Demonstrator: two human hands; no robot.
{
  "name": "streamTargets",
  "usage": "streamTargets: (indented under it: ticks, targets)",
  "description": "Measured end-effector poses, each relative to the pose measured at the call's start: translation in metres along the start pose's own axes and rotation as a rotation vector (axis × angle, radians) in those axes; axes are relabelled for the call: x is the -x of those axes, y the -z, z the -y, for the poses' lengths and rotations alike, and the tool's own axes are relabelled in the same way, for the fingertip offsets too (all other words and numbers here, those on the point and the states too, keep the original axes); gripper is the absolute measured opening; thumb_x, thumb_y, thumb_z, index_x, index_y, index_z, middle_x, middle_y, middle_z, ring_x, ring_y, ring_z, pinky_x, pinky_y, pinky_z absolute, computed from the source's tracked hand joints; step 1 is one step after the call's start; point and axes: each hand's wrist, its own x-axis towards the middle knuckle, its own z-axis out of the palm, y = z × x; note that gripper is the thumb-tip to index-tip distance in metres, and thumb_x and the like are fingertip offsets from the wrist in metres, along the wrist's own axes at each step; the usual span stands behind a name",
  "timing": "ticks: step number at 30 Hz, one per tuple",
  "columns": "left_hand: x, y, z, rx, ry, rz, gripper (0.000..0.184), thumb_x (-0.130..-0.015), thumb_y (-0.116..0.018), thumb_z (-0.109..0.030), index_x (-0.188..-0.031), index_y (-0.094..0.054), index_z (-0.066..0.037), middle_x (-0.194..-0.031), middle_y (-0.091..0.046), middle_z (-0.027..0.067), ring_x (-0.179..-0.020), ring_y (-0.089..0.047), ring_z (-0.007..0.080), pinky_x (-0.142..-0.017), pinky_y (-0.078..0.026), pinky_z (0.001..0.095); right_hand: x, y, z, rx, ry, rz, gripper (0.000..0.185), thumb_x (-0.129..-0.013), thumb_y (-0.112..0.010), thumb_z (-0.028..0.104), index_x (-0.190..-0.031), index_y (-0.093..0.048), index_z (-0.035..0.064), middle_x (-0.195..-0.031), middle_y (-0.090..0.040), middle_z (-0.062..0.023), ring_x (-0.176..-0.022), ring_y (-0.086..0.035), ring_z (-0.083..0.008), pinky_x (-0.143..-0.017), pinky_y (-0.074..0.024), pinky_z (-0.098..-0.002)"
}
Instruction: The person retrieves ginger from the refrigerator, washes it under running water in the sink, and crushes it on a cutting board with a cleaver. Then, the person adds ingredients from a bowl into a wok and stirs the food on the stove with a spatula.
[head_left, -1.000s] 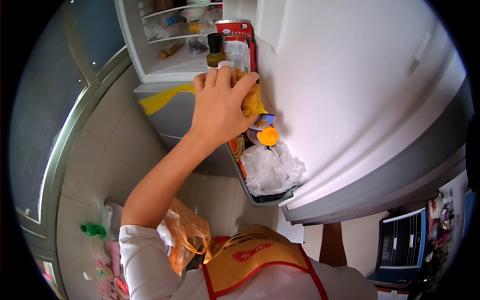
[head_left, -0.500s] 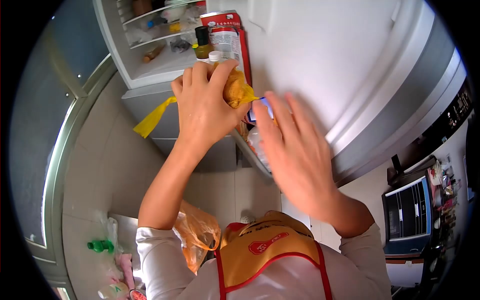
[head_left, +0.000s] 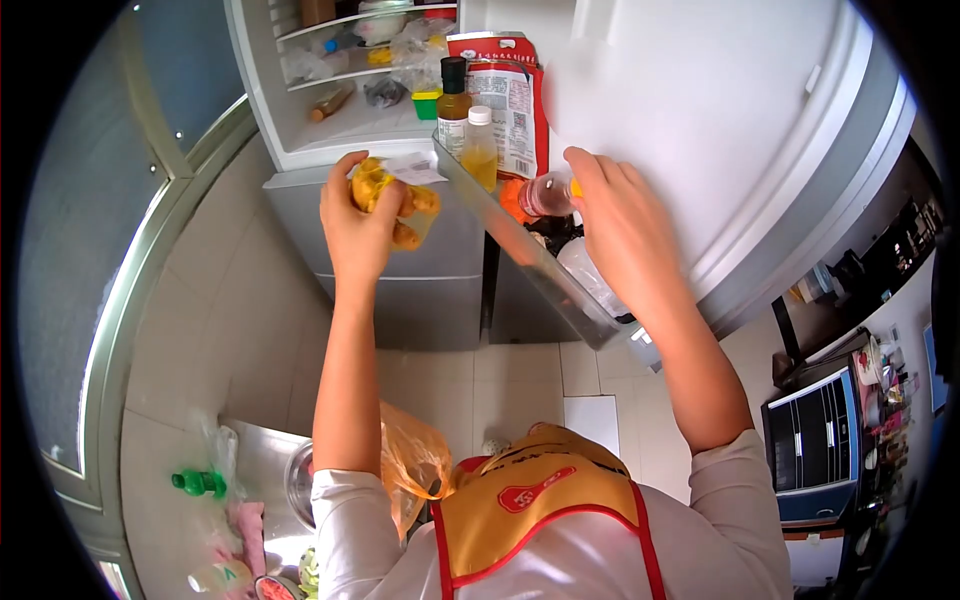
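My left hand [head_left: 362, 215] grips a small bag of yellow-orange knobby pieces [head_left: 408, 215] in front of the fridge. A white label [head_left: 415, 168] sticks out from the bag's top. My right hand [head_left: 628, 215] is at the door shelf, its fingers closed around the yellow-capped end of a small clear bottle [head_left: 546, 195]. That bottle lies tilted, its cap partly hidden by my fingers. Left of it stand a bottle of yellow liquid with a white cap [head_left: 480, 155] and a dark-capped sauce bottle [head_left: 453, 105]. Behind them is a red and white pouch [head_left: 515, 110].
The open fridge door [head_left: 680, 100] fills the right side. Bags and a green-and-yellow box [head_left: 427, 104] sit on the fridge shelves. An orange plastic bag [head_left: 412, 455] hangs low beside my left arm. The door shelf's edge [head_left: 540, 260] juts toward me.
My left hand has lowered slightly and turned the bag, bringing its label into view. My right hand, open near the bag before, has moved right to the door shelf and closed on the clear bottle.
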Motion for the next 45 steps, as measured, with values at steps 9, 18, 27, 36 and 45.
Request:
streamTargets:
  ticks: [9,18,27,36,45]
  targets:
    - [0.043,0.012,-0.005,0.708,0.451,0.13,0.039,-0.084,-0.055,-0.019,-0.119,-0.046,-0.003,-0.108,-0.054,0.0105,-0.099,-0.054,0.0195,-0.086,-0.043,0.0328,-0.016,-0.048,-0.026,-0.019,0.064,-0.052,0.027,-0.071,-0.05,-0.006,-0.095,-0.055,0.004,-0.091,-0.057,-0.0104,-0.084,-0.055,-0.029,-0.07,-0.0478,-0.0375]
    - [0.082,0.032,-0.023,1.232,0.677,0.284,0.052,-0.085,-0.048,-0.036,-0.123,-0.044,-0.001,-0.115,-0.053,0.015,-0.104,-0.053,0.0277,-0.089,-0.043,0.0411,-0.001,-0.004,-0.024,0.1,0.057,0.029,0.024,-0.07,-0.05,-0.006,-0.09,-0.058,0.0036,-0.091,-0.057,-0.0092,-0.09,-0.053,-0.0286,-0.076,-0.0458,-0.0365]
    - [0.112,0.051,-0.025,1.497,0.942,0.137,0.048,-0.086,-0.049,-0.043,-0.115,-0.051,-0.005,-0.109,-0.057,0.0099,-0.099,-0.056,0.0254,-0.086,-0.046,0.0412,0.024,0.03,0.013,-0.234,0.208,0.012,0.026,-0.073,-0.065,0.006,-0.098,-0.058,0.0027,-0.103,-0.057,-0.0099,-0.098,-0.053,-0.029,-0.084,-0.0426,-0.0376]
    - [0.143,0.078,-0.027,1.372,0.847,-0.028,0.05,-0.088,-0.046,-0.047,-0.122,-0.048,-0.01,-0.119,-0.053,0.0078,-0.108,-0.051,0.0241,-0.092,-0.042,0.0433,0.085,-0.042,0.08,-1.043,0.117,0.272,0.029,-0.078,-0.067,0.012,-0.102,-0.054,0.0009,-0.083,-0.06,-0.0102,-0.069,-0.061,-0.0228,-0.06,-0.0479,-0.0296]
    - [0.206,0.13,-0.014,1.106,0.693,0.173,0.102,-0.06,-0.081,-0.029,-0.14,-0.019,-0.013,-0.137,-0.03,0.0138,-0.122,-0.039,0.0296,-0.092,-0.047,0.0378,0.076,-0.074,0.121,-1.577,-0.034,0.284,0.013,-0.093,-0.047,0.013,-0.084,-0.044,0.0046,-0.078,-0.048,-0.0002,-0.07,-0.041,-0.0031,-0.061,-0.0344,-0.017]
